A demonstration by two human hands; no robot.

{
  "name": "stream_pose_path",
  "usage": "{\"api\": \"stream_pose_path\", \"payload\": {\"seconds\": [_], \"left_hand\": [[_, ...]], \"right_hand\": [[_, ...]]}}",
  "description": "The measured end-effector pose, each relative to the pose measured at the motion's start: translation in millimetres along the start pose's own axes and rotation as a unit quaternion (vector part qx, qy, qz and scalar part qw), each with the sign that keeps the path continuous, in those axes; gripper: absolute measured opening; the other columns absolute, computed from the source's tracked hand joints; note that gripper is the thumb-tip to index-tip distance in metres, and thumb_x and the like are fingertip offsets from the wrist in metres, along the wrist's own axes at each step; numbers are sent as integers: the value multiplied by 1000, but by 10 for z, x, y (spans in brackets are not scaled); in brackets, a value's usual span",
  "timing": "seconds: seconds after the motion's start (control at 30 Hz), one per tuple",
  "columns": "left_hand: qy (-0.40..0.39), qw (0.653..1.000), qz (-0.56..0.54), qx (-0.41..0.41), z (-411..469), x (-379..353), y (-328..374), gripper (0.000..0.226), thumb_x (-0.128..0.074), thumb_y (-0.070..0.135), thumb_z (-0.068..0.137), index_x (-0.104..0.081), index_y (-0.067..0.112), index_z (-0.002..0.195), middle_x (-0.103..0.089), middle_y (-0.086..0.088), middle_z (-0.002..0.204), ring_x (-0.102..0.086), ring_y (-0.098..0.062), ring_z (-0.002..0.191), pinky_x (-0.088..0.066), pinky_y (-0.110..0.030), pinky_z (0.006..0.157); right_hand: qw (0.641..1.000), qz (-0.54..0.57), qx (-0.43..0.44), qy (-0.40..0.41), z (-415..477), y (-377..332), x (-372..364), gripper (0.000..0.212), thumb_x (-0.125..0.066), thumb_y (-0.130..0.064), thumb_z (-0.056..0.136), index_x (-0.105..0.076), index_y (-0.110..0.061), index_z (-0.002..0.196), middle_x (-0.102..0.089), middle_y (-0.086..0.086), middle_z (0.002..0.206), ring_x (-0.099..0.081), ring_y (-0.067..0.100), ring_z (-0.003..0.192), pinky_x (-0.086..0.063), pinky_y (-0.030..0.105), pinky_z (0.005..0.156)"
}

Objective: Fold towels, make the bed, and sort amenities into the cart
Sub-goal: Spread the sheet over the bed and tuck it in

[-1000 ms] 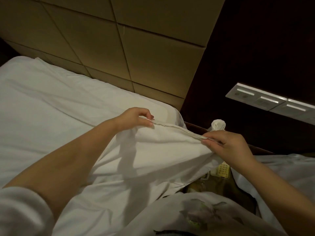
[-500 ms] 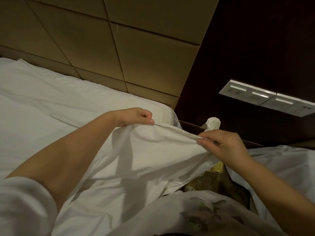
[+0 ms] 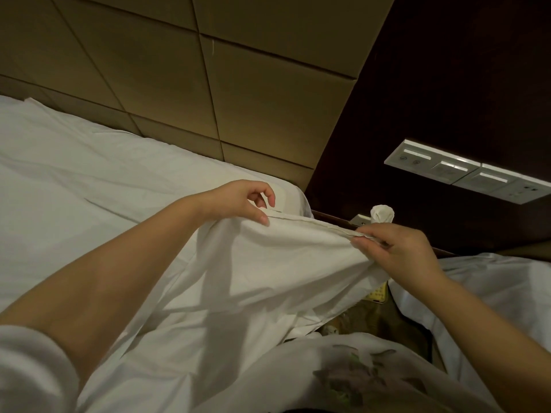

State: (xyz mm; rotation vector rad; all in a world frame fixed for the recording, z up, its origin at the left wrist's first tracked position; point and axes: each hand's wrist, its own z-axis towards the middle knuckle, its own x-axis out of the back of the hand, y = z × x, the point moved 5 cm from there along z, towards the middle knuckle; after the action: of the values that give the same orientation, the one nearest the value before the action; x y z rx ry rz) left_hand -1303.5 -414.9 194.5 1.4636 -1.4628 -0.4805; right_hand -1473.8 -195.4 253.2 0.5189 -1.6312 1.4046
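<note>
White sleeve (image 3: 29,368); white top (image 3: 298,371), faded floral print.

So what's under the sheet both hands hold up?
Under the sheet, only a yellow gridded item and dark clutter peek out by the right hand; the rest is covered.

Both bare forearms reach forward. The left hand (image 3: 241,201) holds the hem of the sheet (image 3: 298,257) under its thumb, with the forefinger curled above it. The right hand (image 3: 399,251) pinches the same hem with its fingertips.
</note>
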Motion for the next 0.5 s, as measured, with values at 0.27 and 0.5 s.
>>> {"api": "stream_pose_path", "payload": {"seconds": [0.27,0.5], "left_hand": [[-48,998,7,29,-94,81,-110,18,-71,10,82,-71,25,92,-68,7,95,-59,6,79,-43,-6,72],[-50,996,72,11,-7,-22,-178,18,-71,12,81,-57,21,78,-58,2,81,-55,-5,80,-39,-20,76]], "right_hand": [[999,-17,29,14,-16,-141,-38,21,-70,-26,84,-74,-12,100,-72,3,88,-65,19,79,-53,34,69],[999,-32,34,24,-92,-136,-71,17,-74,-16,81,-75,-12,97,-72,3,86,-66,22,76,-55,37,67]]}}
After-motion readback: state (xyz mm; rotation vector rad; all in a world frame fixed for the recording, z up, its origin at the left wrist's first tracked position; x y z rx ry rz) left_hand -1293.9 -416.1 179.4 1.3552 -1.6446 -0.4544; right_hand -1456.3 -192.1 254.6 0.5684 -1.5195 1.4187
